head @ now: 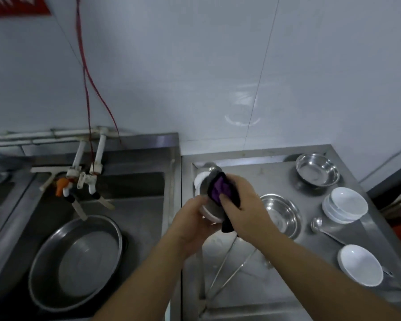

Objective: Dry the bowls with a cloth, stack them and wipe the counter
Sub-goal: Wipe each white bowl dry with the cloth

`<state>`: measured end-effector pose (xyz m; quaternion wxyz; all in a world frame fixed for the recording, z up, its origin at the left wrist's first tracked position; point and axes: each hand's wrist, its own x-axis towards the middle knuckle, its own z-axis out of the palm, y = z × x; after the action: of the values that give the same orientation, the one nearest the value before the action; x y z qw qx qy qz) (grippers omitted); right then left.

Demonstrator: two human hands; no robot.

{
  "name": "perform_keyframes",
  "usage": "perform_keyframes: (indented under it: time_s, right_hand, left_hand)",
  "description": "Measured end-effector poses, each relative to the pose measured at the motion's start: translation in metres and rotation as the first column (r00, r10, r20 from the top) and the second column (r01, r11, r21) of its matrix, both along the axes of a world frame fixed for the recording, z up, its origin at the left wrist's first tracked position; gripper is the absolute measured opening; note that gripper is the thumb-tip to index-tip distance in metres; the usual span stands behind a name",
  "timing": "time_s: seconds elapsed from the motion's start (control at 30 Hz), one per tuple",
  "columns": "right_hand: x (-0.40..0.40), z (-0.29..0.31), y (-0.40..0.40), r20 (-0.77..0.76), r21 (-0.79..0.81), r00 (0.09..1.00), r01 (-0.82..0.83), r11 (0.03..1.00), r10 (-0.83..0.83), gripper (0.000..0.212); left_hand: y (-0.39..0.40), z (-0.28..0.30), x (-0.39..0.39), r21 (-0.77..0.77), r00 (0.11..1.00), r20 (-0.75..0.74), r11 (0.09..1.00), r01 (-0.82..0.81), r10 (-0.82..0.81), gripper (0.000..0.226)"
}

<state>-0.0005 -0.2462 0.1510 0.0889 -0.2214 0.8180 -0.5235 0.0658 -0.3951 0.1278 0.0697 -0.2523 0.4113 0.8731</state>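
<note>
Head view, forearms: bare, reaching up from the bottom edge toward the middle of the steel counter point(276, 269).
Left hand point(190, 218): curled round the near rim of a tilted bowl with a white outside and grey metallic inside point(210, 205), held up above the counter's left side.
Right hand point(243, 205): gripping a dark cloth with a purple face point(220, 188), pressed into the held bowl's hollow.
Slip risk: smooth glazed-looking wall, possibly wet; hard rubbing against a one-handed rim hold could twist the bowl loose onto the steel below, likely chipping it.
Second white piece behind held bowl point(200, 179): partly hidden; cannot tell whether stacked or separate.
Knock risk: low shiny steel bowl point(280, 214) just beside the right wrist; a wide elbow swing could send it skidding.
Stack of white round shallow bowls point(345, 205): nested, glossy, near the right edge; adding a damp bowl carelessly could slide the pile.
Single white round bowl point(359, 265): upright, alone, close to the front right.
Round steel bowl at back point(317, 170): thin-walled, mirror-bright.
Metal spoon point(316, 224): lying flat between stack and single bowl.
Counter surface: brushed steel, hard, streaked with reflections; wiping not yet begun, judging from the crockery on it.
Large round steel basin point(77, 262): sitting in the sink on the left.
Taps point(88, 179): white plastic, over the sink.
</note>
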Motion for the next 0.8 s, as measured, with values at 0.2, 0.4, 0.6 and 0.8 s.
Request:
perform_keyframes:
  time_s: [0.2, 0.4, 0.6, 0.8]
  right_hand:
    - [0.006, 0.044, 0.007, -0.201, -0.057, 0.979, -0.032, 0.998, 0.02, 0.052]
    - [0.004, 0.065, 0.016, -0.231, 0.026, 0.967, -0.108, 0.994, 0.111, 0.049]
    - [-0.009, 0.091, 0.018, -0.328, 0.321, 0.9, -0.18, 0.93, 0.288, 0.05]
    - [-0.008, 0.119, 0.011, -0.141, 0.504, 0.946, -0.184, 0.844, 0.29, 0.033]
  left_hand:
    - [-0.008, 0.047, -0.007, -0.059, 0.979, -0.176, 0.994, 0.092, -0.101, 0.062]
    - [0.009, 0.062, -0.01, -0.082, 0.947, -0.266, 0.983, 0.165, -0.181, 0.091]
    - [0.026, 0.074, -0.013, 0.007, 0.958, -0.286, 0.999, 0.04, -0.036, 0.101]
    - [0.025, 0.08, -0.014, -0.103, 0.963, -0.27, 0.993, -0.053, 0.024, 0.086]
